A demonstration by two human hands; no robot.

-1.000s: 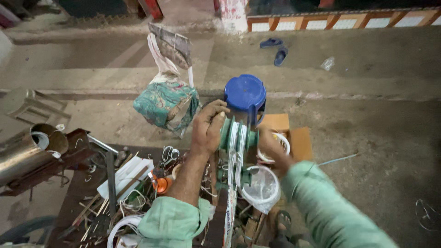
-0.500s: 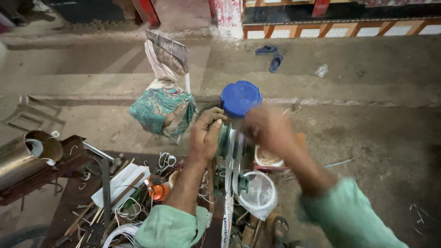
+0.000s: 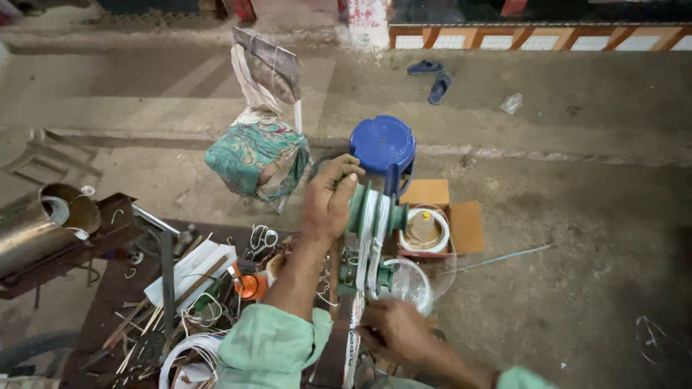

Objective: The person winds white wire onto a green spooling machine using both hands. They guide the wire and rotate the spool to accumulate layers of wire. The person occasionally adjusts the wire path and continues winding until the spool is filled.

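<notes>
Green winder [image 3: 371, 216] with white-edged discs, standing upright on edge at the bench's far side, just in front of a blue stool. Gripped on its near-left rim, discs side by side.

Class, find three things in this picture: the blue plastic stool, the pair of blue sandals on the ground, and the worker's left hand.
blue plastic stool [image 3: 382, 142], head view, on the round seat top.
blue sandals [image 3: 432, 78], head view, between the two, on the nearer sandal's edge.
left hand [image 3: 328, 198], head view, on the back of the hand gripping the green wheel [image 3: 358, 209].
</notes>
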